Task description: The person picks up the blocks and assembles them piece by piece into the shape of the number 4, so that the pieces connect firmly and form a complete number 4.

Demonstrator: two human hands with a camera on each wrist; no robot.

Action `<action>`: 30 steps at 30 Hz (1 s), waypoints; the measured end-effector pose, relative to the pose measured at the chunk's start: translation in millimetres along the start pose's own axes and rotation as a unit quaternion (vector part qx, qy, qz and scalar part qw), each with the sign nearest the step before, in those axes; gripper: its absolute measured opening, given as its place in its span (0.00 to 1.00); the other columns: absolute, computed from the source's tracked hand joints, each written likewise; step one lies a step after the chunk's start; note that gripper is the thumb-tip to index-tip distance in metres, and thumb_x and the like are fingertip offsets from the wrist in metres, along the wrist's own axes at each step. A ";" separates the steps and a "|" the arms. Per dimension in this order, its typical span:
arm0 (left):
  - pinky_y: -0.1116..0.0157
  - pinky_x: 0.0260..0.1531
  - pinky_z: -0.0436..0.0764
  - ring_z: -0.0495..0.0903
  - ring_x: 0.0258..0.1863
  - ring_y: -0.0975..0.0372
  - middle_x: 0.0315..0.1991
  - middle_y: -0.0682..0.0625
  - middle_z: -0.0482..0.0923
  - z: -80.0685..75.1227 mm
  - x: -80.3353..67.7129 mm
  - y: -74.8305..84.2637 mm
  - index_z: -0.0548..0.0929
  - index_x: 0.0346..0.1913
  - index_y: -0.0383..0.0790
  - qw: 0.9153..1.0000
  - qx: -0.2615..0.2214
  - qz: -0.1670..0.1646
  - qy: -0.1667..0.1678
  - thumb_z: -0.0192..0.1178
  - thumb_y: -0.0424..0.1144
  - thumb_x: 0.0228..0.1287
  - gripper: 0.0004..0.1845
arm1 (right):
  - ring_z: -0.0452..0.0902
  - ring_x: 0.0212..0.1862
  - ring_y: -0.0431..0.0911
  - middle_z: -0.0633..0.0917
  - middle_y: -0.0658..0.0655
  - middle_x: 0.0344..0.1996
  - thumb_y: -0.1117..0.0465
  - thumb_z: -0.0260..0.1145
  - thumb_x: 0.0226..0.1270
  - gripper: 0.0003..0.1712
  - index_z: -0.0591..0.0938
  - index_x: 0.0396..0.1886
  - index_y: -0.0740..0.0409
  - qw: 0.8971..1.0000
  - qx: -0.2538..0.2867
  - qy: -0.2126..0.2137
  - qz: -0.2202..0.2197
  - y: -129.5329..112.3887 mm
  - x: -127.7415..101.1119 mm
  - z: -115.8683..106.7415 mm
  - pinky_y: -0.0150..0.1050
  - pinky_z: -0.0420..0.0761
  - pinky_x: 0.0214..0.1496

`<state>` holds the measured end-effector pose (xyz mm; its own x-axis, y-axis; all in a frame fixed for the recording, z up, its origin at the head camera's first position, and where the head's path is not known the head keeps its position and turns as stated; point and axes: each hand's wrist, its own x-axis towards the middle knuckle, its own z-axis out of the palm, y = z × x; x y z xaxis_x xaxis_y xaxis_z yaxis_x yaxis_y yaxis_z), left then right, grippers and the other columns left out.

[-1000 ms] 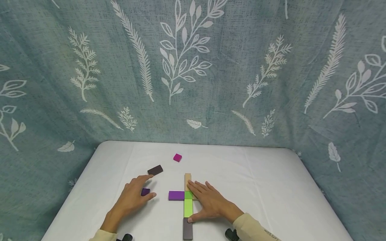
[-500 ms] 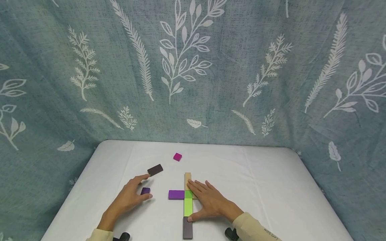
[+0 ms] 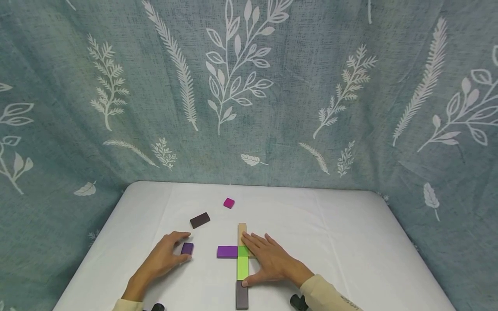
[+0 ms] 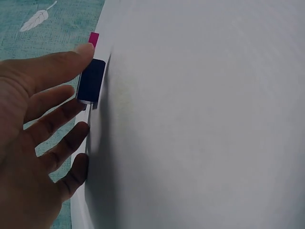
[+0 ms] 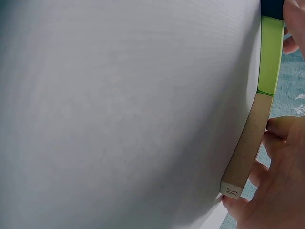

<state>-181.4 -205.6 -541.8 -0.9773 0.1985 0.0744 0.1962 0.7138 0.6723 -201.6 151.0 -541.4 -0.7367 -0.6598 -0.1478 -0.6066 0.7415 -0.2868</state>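
My left hand [image 3: 157, 258] reaches around a small dark purple block [image 3: 187, 249], its thumb at the near edge. A gap shows between the forefinger and the block's far side. In the left wrist view, that block [image 4: 91, 81] lies beside the thumb. My right hand [image 3: 274, 262] rests flat across a cross of blocks, fingers on the tan block [image 3: 242, 229] and thumb on the dark grey block [image 3: 242, 298]. Between them lie a lime block [image 3: 243, 268] and a green square [image 3: 243, 251]. A purple block [image 3: 227, 252] adjoins on the left; the hand partly hides a tan piece on the right.
A dark brown block [image 3: 200, 220] lies beyond my left hand, with a magenta block [image 3: 229, 203] farther back. All sit on a white-covered table [image 3: 342, 242]. A blue-green patterned cloth [image 3: 288, 112] hangs behind.
My left hand has drawn back from the dark brown block, and its thumb and forefinger have come closer together around the dark purple block, which has turned slightly. My right hand stays in place.
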 end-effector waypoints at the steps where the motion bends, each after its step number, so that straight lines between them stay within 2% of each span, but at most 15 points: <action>1: 0.48 0.56 0.74 0.77 0.53 0.53 0.57 0.46 0.79 -0.1 -0.2 -0.5 0.80 0.63 0.40 1.000 0.004 0.006 0.000 0.78 0.42 0.53 0.33 | 0.47 0.80 0.47 0.51 0.45 0.81 0.13 0.59 0.46 0.73 0.51 0.83 0.49 1.000 0.000 0.000 0.000 0.0 -0.1 0.2 0.55 0.47 0.77; 5: 0.49 0.55 0.73 0.76 0.51 0.54 0.55 0.49 0.81 0.9 -0.4 -1.4 0.82 0.60 0.40 0.999 0.021 0.024 0.001 0.77 0.40 0.54 0.29 | 0.47 0.80 0.47 0.51 0.45 0.81 0.13 0.58 0.46 0.72 0.50 0.83 0.49 1.000 0.001 0.001 -0.003 -0.3 -0.3 0.4 0.55 0.47 0.77; 14: 0.46 0.54 0.73 0.78 0.50 0.55 0.50 0.54 0.82 3.3 -0.7 0.6 0.86 0.54 0.45 0.999 0.044 0.024 -0.001 0.75 0.36 0.56 0.20 | 0.48 0.80 0.47 0.51 0.45 0.81 0.14 0.59 0.47 0.72 0.51 0.83 0.49 1.000 0.002 0.003 -0.005 -0.7 -1.2 -0.4 0.56 0.48 0.77; 30: 0.52 0.50 0.78 0.80 0.47 0.58 0.46 0.56 0.83 5.6 -0.5 -0.4 0.87 0.50 0.45 0.999 0.029 0.038 0.015 0.76 0.34 0.54 0.18 | 0.48 0.79 0.48 0.52 0.46 0.81 0.14 0.59 0.47 0.72 0.51 0.83 0.50 1.000 -0.006 0.011 -0.011 0.8 -2.2 1.7 0.56 0.48 0.77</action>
<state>-180.5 -202.2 -546.2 -0.9611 0.2342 0.1461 0.2735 0.7358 0.6195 -200.0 152.8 -542.9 -0.7298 -0.6728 -0.1217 -0.6255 0.7289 -0.2785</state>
